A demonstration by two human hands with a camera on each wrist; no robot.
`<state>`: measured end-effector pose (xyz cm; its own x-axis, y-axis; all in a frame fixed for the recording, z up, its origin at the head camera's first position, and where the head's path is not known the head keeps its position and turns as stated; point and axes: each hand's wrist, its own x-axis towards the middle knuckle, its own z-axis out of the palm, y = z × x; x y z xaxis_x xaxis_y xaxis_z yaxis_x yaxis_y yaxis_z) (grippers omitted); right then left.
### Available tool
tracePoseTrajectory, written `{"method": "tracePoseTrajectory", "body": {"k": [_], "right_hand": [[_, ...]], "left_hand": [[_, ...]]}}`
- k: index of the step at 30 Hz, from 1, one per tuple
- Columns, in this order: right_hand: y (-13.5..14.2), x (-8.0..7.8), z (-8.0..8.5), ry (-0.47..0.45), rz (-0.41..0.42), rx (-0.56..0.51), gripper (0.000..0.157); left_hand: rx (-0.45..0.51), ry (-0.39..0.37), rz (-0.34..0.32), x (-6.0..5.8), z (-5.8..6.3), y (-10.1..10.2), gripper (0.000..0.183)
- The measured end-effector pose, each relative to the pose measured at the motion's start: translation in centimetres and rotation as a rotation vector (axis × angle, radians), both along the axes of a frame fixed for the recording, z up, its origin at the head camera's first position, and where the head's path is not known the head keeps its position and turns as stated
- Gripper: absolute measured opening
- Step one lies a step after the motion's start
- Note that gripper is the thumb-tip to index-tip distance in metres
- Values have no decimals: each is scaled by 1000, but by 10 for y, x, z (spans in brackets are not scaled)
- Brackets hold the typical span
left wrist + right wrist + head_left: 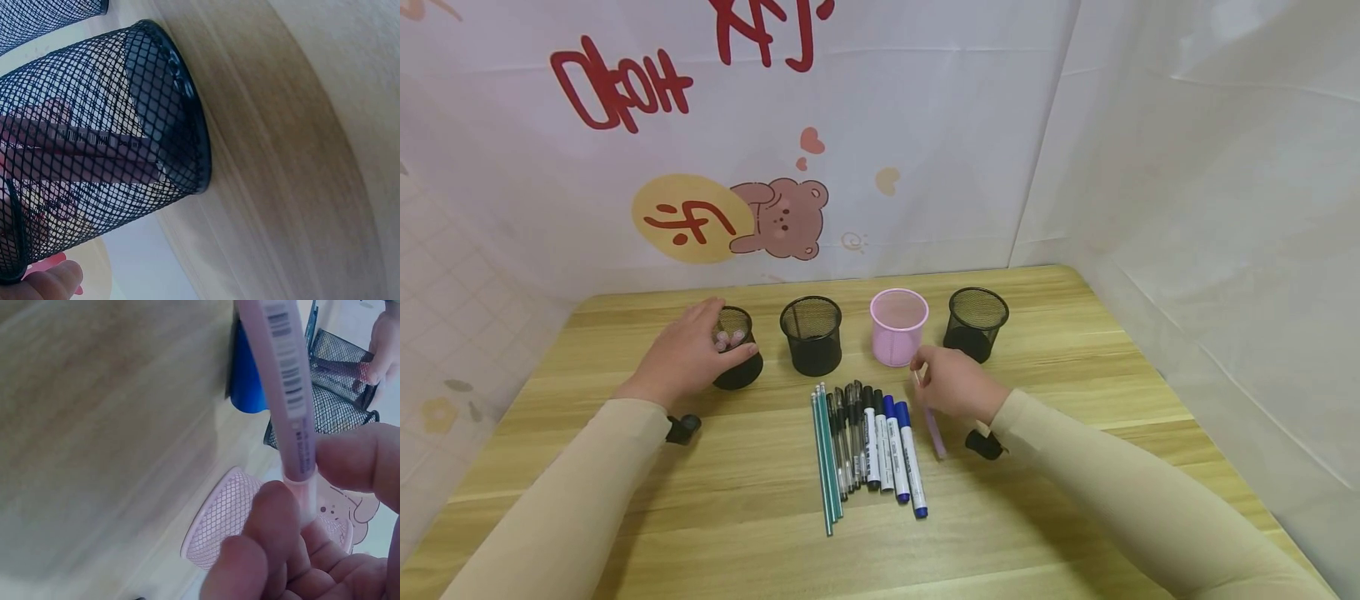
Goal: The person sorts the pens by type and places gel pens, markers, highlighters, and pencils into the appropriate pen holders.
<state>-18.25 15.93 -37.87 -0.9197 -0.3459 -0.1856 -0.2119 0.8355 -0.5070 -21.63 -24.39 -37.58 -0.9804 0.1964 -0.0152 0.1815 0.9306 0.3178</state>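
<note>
My left hand [687, 352] holds the leftmost black mesh pen cup [739, 375] by its rim, thumb across the front. Inside that cup stand several pink pens [731, 339]; two pink barrels show through the mesh in the left wrist view. My right hand [958, 385] pinches a pink pen [933, 429] near one end, between thumb and fingers. A barcode runs along its barrel in the right wrist view. This pen slants right of a row of markers [902, 446], close in front of the pink mesh cup [897, 342].
Two more black mesh cups, one left [814, 358] and one right [976, 337] of the pink cup, stand along the back. Left of the markers lie black-capped pens [847, 442] and teal pencils [826, 467]. White printed sheets [925, 167] enclose the wooden table [737, 533].
</note>
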Motion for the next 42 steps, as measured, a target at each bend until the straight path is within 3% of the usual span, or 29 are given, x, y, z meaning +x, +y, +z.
{"method": "tracePoseTrajectory", "body": {"k": [10,20,42], "right_hand": [[-2,-3,4,109,-10,-104,19],[-7,-3,11,208,-44,-239,26],[-21,-8,19,235,-115,-500,38]], "left_hand": [[2,0,-1,0,0,0,115],[5,-1,-2,-1,0,0,111],[13,-7,2,1,1,0,111]]}}
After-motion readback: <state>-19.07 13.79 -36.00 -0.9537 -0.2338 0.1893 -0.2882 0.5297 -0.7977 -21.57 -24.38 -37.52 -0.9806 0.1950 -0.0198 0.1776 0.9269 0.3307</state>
